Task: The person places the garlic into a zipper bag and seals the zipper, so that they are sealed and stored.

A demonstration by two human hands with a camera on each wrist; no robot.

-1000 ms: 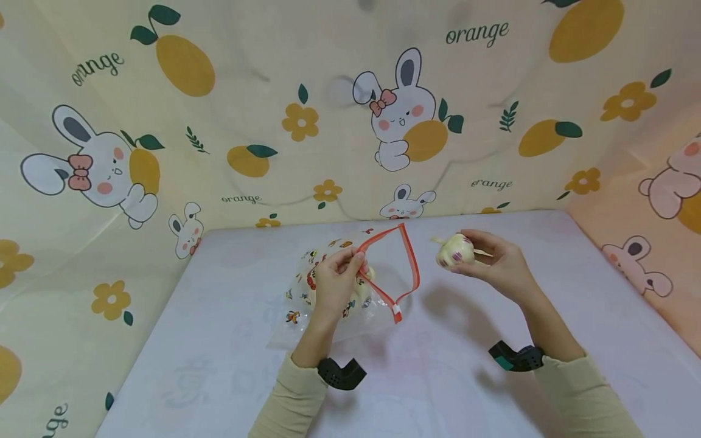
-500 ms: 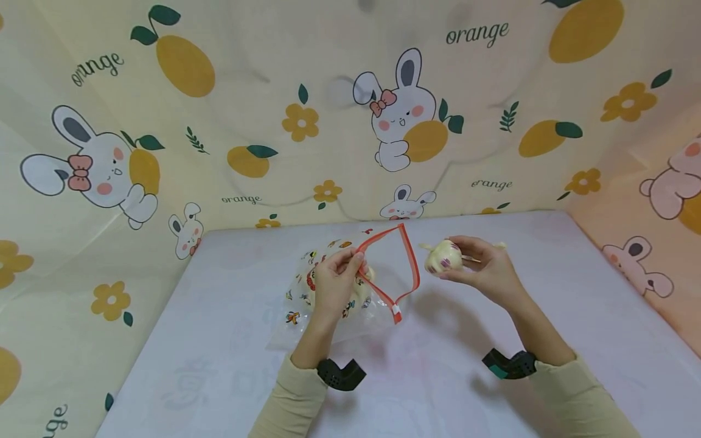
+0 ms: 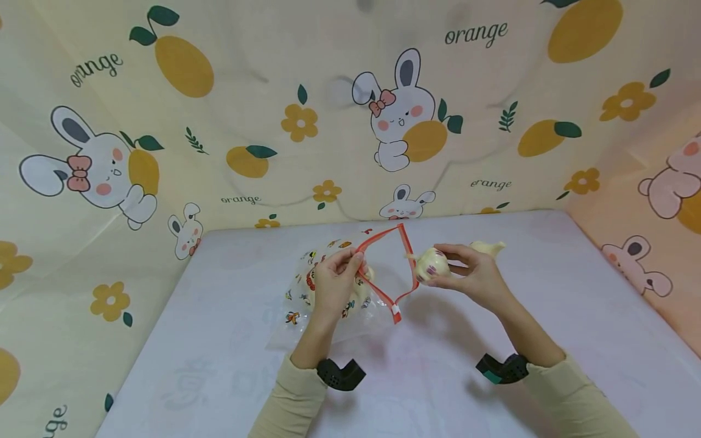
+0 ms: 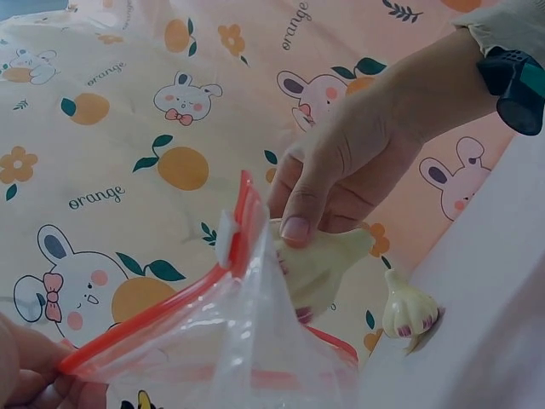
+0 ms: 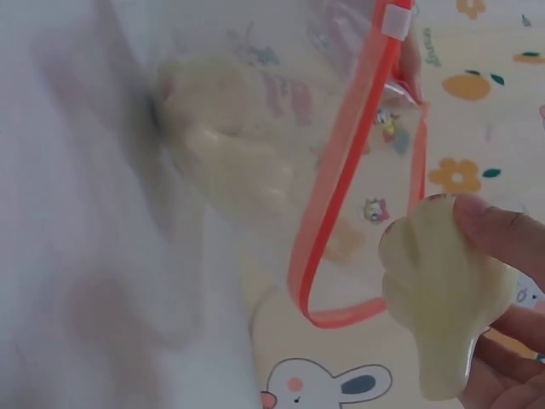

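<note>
My left hand (image 3: 335,286) pinches the red zip rim of a clear zip bag (image 3: 407,243) printed with small cartoon figures. The bag's mouth is spread and faces right. Between thumb and fingers my right hand (image 3: 481,278) holds a pale garlic bulb (image 3: 432,265) with purple marks, right at the bag's mouth. In the right wrist view, the held bulb's stem points down, near the red rim. Pale garlic-like shapes (image 5: 230,153) show blurred through the bag's wall. Another garlic bulb (image 4: 409,311) lies on the table, partly hidden behind my right hand in the head view.
The bag rests on a white-covered table (image 3: 219,316). A patterned cloth (image 3: 328,91) with rabbits and oranges rises behind and at both sides. Each wrist wears a black camera mount (image 3: 341,374).
My right hand has moved left with the garlic bulb, up to the bag's red rim. This uncovers the second bulb behind it. My left hand and the bag have stayed in place.
</note>
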